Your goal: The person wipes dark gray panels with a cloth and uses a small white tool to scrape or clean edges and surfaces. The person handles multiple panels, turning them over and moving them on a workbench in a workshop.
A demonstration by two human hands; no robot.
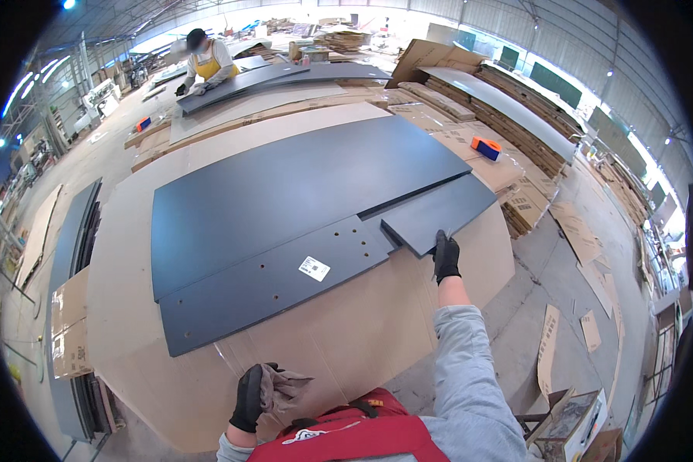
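Note:
My left hand (248, 398), in a black glove, holds a crumpled greyish-brown cloth (284, 386) over the near edge of the cardboard. My black-gloved right hand (447, 256) grips the near edge of a small dark grey panel (442, 211), its fingers on top and the thumb hidden. One end of that panel overlaps other dark boards and looks slightly raised. To its left lies a dark grey strip panel (277, 289) with drilled holes and a white printed label (314, 269). Behind both is a large dark grey panel (300, 179), lying flat.
Beneath the panels spreads a cardboard sheet (375, 329). An orange and blue tape roll (486, 148) sits on stacked cartons at the right. A co-worker (211, 63) handles dark panels (242, 86) at the far side. More boards (75, 231) are stacked at left; cardboard scraps (548, 346) litter the floor.

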